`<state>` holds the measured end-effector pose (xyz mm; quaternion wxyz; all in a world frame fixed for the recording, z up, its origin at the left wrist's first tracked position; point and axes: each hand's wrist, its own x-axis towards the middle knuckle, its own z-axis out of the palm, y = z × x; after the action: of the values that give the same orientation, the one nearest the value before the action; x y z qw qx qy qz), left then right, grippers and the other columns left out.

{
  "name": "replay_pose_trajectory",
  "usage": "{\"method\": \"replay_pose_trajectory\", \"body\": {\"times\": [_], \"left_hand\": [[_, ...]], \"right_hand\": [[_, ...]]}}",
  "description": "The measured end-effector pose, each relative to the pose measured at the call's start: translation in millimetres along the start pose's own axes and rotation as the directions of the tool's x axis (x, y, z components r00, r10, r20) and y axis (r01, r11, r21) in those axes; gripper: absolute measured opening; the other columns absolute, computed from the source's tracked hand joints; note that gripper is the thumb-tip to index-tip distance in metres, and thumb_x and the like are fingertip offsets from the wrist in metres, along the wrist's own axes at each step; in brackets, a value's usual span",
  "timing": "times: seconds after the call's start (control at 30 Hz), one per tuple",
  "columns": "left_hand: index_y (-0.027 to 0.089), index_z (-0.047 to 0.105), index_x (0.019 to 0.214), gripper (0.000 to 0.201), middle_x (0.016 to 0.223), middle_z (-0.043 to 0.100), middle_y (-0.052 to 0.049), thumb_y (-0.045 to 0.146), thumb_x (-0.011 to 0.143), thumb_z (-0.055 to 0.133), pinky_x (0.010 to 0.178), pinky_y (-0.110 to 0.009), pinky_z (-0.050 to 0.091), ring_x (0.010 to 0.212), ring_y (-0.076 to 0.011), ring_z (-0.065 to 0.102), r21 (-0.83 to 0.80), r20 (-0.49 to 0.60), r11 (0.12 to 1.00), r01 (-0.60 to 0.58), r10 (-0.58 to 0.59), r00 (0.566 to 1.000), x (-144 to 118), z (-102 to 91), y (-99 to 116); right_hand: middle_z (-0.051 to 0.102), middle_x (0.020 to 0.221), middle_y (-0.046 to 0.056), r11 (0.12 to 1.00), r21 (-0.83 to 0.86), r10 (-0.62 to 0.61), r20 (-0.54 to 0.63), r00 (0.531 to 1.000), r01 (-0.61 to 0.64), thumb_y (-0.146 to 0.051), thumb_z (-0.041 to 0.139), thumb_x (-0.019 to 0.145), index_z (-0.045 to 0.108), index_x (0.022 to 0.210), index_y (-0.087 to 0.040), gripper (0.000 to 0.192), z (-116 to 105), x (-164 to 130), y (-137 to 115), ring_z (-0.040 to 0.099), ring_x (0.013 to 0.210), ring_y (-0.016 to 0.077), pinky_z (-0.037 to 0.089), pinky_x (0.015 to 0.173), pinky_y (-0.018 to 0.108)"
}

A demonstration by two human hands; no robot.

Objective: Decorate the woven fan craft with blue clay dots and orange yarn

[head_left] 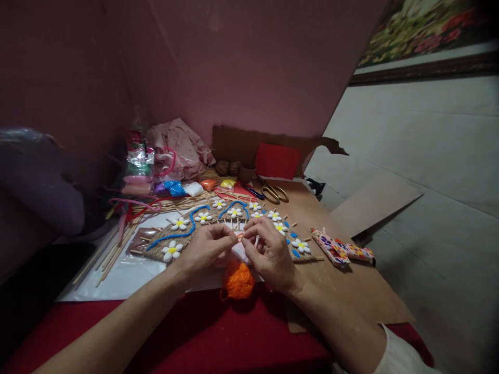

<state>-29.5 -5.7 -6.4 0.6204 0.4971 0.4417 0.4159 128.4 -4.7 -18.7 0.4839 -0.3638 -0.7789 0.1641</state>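
Observation:
My left hand and my right hand meet at the fingertips, both pinched. A short bit of orange yarn shows between them. Just below sits an orange yarn ball, close to the table's front edge. Behind my hands curves a fan-shaped piece wrapped in brown twine, with wooden sticks poking out around it. White flowers with yellow centres dot its surface, along with a wavy blue line and small blue patches. Something white lies under my fingers, partly hidden.
Scissors with gold handles rest at the back beside a red card. Several coloured clay packets and loose wooden sticks lie left. Brown cardboard covers the right, bearing a flower-patterned item. A pink wall stands behind.

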Motion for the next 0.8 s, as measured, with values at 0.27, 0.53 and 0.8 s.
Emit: {"method": "replay_pose_trajectory", "body": {"times": [0.27, 0.53, 0.8], "left_hand": [[0.015, 0.054, 0.069, 0.024, 0.056, 0.050, 0.006, 0.032, 0.065, 0.070, 0.039, -0.015, 0.027, 0.042, -0.0035, 0.039, 0.041, -0.048, 0.996, -0.076, 0.078, 0.996, 0.5, 1.4, 0.2], [0.014, 0.061, 0.076, 0.016, 0.057, 0.052, 0.004, 0.027, 0.068, 0.061, 0.038, -0.016, 0.027, 0.043, -0.0044, 0.037, 0.207, -0.046, 0.965, -0.161, 0.174, 0.984, 1.4, 1.1, -1.8], [0.015, 0.056, 0.069, 0.014, 0.053, 0.049, 0.006, 0.025, 0.065, 0.065, 0.037, -0.015, 0.026, 0.040, -0.0033, 0.037, 0.037, -0.034, 0.998, -0.054, 0.055, 0.998, -0.6, 1.1, 0.2]], "right_hand": [[0.054, 0.062, -0.002, 0.974, 0.099, 0.200, 0.055, 0.978, -0.205, -0.019, 0.052, 0.079, 0.057, 0.074, -0.016, 0.008, 5.2, -3.1, 3.5, 0.048, 0.051, 0.0093, 0.038, 0.049, 0.022], [0.054, 0.060, -0.003, 0.961, 0.138, 0.226, 0.100, 0.969, -0.238, -0.021, 0.053, 0.080, 0.056, 0.075, -0.017, 0.007, 4.3, -3.6, 3.5, 0.048, 0.051, 0.0087, 0.039, 0.049, 0.021], [0.056, 0.058, -0.002, 0.962, 0.100, 0.244, 0.121, 0.962, -0.256, -0.020, 0.053, 0.080, 0.057, 0.074, -0.017, 0.008, 4.0, -1.9, 2.8, 0.049, 0.050, 0.0096, 0.039, 0.047, 0.020]]}}
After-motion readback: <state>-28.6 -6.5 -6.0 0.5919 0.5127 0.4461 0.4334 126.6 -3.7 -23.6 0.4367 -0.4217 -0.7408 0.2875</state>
